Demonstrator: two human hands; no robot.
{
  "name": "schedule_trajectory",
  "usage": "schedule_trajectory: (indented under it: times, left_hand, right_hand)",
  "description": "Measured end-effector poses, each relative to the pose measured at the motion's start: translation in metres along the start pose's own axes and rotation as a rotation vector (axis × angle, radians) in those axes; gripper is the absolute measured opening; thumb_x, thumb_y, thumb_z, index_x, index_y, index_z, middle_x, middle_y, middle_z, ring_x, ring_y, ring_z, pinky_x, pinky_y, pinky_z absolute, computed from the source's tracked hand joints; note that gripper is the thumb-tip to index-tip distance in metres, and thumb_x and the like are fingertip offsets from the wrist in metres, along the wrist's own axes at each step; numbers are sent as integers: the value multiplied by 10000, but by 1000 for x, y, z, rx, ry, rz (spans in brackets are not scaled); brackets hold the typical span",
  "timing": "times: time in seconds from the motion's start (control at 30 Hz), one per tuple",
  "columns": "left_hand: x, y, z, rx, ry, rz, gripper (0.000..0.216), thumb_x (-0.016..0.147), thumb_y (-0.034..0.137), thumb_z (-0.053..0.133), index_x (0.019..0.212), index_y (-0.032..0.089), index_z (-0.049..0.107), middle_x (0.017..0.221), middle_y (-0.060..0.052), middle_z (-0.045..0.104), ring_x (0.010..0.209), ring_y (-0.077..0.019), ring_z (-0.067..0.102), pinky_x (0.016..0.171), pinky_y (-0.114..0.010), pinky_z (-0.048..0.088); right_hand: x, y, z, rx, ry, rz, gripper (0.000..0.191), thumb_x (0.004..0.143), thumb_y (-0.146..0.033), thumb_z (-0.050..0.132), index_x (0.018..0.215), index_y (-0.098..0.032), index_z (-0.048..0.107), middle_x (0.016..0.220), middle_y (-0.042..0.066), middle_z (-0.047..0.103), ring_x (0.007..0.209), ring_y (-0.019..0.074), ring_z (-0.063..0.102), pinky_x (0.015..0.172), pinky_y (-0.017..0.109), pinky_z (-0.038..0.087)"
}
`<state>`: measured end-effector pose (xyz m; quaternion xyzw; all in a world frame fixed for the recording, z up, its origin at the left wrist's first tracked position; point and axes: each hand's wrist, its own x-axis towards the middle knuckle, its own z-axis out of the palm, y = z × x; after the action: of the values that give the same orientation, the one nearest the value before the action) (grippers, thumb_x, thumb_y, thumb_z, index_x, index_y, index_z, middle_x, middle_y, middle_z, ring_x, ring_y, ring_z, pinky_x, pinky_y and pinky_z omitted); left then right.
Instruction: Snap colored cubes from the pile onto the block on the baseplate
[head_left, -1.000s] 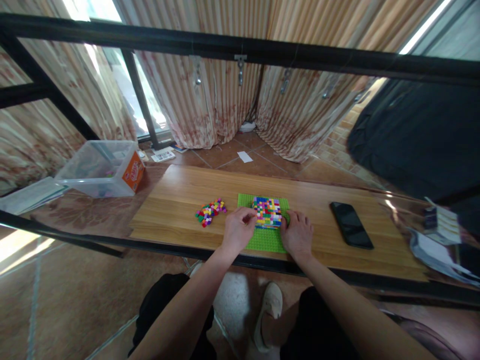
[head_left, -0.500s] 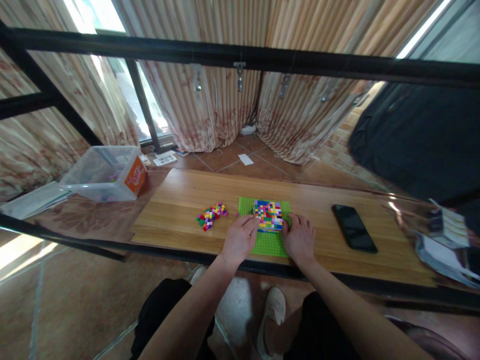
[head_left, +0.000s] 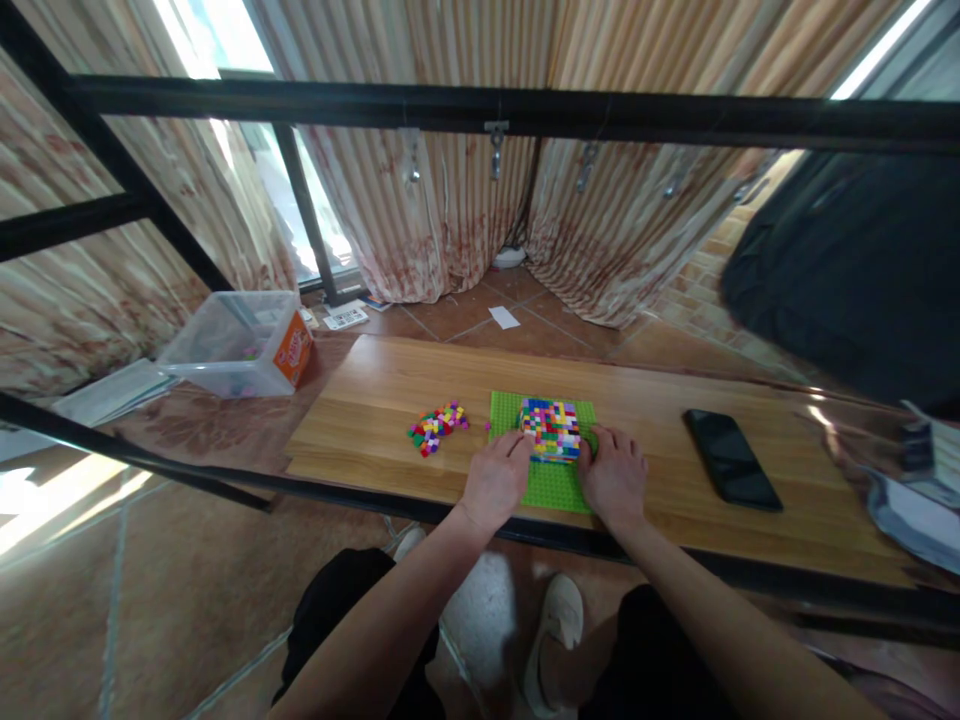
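Note:
A block built of many small coloured bricks (head_left: pixel 553 425) sits on a green studded baseplate (head_left: pixel 555 492) on the wooden table. My left hand (head_left: pixel 496 480) is at the block's left side, its fingers bent and pressed together against the near left corner. Whatever may be between those fingertips is hidden. My right hand (head_left: pixel 615 478) lies at the right edge of the baseplate. Its thumb is near the block's right side, and the other fingers are a little apart. Left of the plate lies a pile of loose coloured bricks (head_left: pixel 438 427), with a single small brick (head_left: pixel 488 426) between pile and plate.
A black phone (head_left: pixel 731 458) lies on the table's right part. Beyond the left end stands a clear plastic box (head_left: pixel 225 350) with an orange label. A black metal bar (head_left: pixel 450 105) crosses above the table's far side. Papers (head_left: pixel 919 510) are at the far right.
The whole view has shifted, so the scene appears slightly further right. Both hands stay at the sides of the brick block, with almost no movement relative to it.

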<state>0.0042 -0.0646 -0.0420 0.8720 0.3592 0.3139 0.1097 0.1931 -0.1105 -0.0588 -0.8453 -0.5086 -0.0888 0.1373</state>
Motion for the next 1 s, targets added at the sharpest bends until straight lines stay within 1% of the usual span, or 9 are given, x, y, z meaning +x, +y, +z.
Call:
schedule_trajectory:
  times: [0.2, 0.27, 0.33, 0.43, 0.53, 0.67, 0.83, 1.0]
  left_hand:
    - [-6, 0, -11, 9, -62, -9, 356, 949, 133, 460, 1279, 193, 578, 1086, -93, 706, 966, -220, 658, 853, -351, 545]
    - [-8, -3, -15, 7, -49, -43, 409, 945, 123, 451, 1336, 207, 541, 1042, -83, 718, 935, -211, 666, 842, -338, 543]
    - [-7, -9, -18, -5, -3, -108, 431, 947, 125, 438, 1360, 217, 521, 1011, -77, 725, 924, -204, 672, 837, -323, 540]
    - [-2, -21, -22, -39, 78, -239, 370, 953, 134, 420, 1280, 208, 577, 996, -79, 727, 932, -201, 678, 841, -315, 537]
    - [4, -32, -23, -22, 81, -336, 304, 940, 115, 423, 1147, 180, 636, 969, -91, 717, 912, -211, 677, 816, -322, 537]
    - [10, -36, -20, 18, -1, -358, 239, 907, 88, 458, 1012, 165, 658, 967, -111, 695, 921, -232, 660, 813, -338, 527]
    - [14, -33, -14, 54, -49, -387, 192, 893, 100, 497, 997, 161, 647, 999, -118, 669, 938, -238, 645, 826, -341, 516]
    - [18, -35, -10, 101, -82, -377, 200, 926, 128, 465, 952, 167, 660, 985, -113, 656, 917, -228, 639, 803, -324, 508]
  right_hand:
    - [1, 2, 3, -5, 13, 0, 358, 962, -355, 412, 1182, -158, 615, 1205, 128, 629, 1058, 279, 510, 822, 374, 333]
    - [1, 2, 3, -11, 12, 0, 359, 961, -356, 416, 1181, -155, 616, 1201, 132, 630, 1064, 282, 507, 827, 377, 333]
    - [1, 1, 2, -11, 5, 2, 359, 960, -354, 419, 1184, -153, 616, 1195, 135, 631, 1071, 283, 505, 829, 377, 333]
    - [1, 1, 2, -1, 3, 2, 358, 957, -347, 422, 1188, -155, 616, 1200, 134, 630, 1070, 280, 506, 826, 374, 335]
    - [1, 1, 2, 5, 14, 1, 361, 953, -349, 422, 1184, -156, 620, 1209, 133, 629, 1065, 284, 506, 823, 379, 335]
    - [1, 2, 2, 3, 14, -1, 369, 954, -357, 414, 1178, -152, 624, 1204, 135, 634, 1071, 290, 504, 824, 379, 336]
    - [0, 1, 1, -7, 10, 3, 374, 963, -360, 406, 1185, -151, 622, 1221, 127, 633, 1072, 291, 512, 832, 381, 339]
    - [0, 1, 0, -1, 2, 1, 369, 961, -356, 410, 1189, -152, 617, 1223, 132, 628, 1071, 290, 513, 823, 381, 338]
